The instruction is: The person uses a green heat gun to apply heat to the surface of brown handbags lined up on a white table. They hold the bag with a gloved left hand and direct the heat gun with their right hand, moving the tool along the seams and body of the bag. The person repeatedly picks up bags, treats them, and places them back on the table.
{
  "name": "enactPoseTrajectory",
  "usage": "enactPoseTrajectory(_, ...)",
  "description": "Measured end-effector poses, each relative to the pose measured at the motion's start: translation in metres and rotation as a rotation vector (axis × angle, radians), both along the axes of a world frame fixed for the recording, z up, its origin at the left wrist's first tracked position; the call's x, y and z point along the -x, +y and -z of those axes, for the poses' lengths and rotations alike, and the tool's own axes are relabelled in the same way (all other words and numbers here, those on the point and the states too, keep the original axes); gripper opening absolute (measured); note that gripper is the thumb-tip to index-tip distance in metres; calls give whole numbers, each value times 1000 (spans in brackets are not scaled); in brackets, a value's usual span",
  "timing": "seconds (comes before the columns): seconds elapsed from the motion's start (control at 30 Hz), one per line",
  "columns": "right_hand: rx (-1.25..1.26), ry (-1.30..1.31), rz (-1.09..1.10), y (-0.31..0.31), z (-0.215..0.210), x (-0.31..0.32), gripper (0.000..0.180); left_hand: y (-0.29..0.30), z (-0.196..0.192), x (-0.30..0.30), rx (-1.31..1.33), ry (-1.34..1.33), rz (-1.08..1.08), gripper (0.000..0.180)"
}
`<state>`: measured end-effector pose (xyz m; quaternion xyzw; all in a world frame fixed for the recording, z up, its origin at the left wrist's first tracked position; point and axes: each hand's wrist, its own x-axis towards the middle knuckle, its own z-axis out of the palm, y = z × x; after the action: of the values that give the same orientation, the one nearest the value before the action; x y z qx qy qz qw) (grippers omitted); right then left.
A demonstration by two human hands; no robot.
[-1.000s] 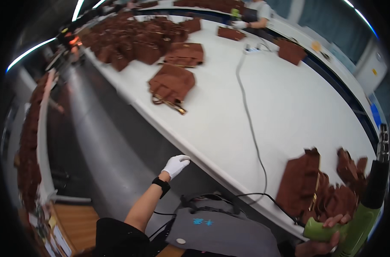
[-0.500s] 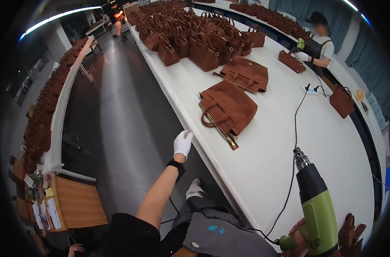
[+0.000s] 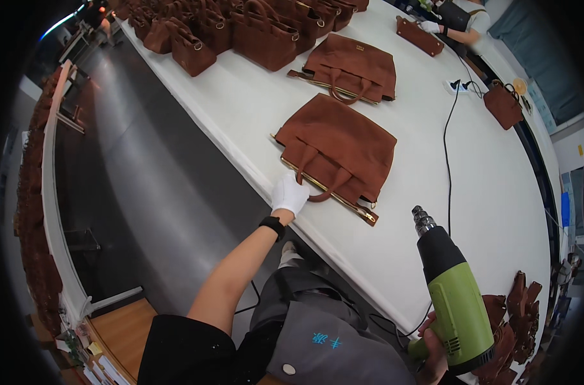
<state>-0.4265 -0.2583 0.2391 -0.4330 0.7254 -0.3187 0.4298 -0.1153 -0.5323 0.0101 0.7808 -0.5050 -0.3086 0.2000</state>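
Note:
My left hand [image 3: 290, 195], in a white glove, is at the near edge of a brown handbag [image 3: 344, 138] lying flat on the white table. Its fingers are closed at one end of the bag's handle [image 3: 333, 187], beside the gold zip; the fingertips are partly hidden. A green and black heat gun [image 3: 455, 292] is in my bare right hand [image 3: 431, 353], wrapped around the grip. The metal nozzle [image 3: 423, 219] points up and away over the table, right of the bag.
A second flat handbag [image 3: 351, 67] lies behind, with several standing handbags [image 3: 266, 35] at the far left. A black cable [image 3: 447, 154] runs to a power strip [image 3: 457, 86]. Brown leather pieces [image 3: 523, 314] lie at the right. Across the table, a gloved person [image 3: 462, 25] handles another bag [image 3: 419, 36].
My left hand has moved from the table's edge onto the near handbag. That bag now lies squarer, its handles toward me. The heat gun has shifted left, and the view has moved closer.

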Motion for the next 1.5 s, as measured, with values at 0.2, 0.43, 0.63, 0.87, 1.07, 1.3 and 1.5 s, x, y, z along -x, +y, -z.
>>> enactPoseTrajectory(0.2, 131, 4, 161, -8, -6, -20, 29, 43, -9, 19, 160, 29, 33, 37)
enactPoseTrajectory(0.43, 218, -194, 316, 8, -5, 0, 30, 41, 8, -1, 577, -592, 747, 16)
enactPoseTrajectory(0.63, 383, -150, 415, 28, -3, 23, 50, 30, 10, 19, 551, -648, 1170, 8)
enactPoseTrajectory(0.87, 497, -15, 367, 53, -11, 77, 48, -4, -92, 114, 738, 117, 644, 21)
enactPoseTrajectory(1.07, 658, -30, 395, 51, -8, 84, 52, -26, -149, 93, 650, 1011, -165, 24)
enactPoseTrajectory(1.3, 566, -147, 145, 14, -8, 66, 49, 82, -10, 37, -413, 765, 53, 51)
enactPoseTrajectory(1.5, 225, -107, -168, -46, -1, 7, 45, 128, 8, -55, -75, 720, -78, 29)
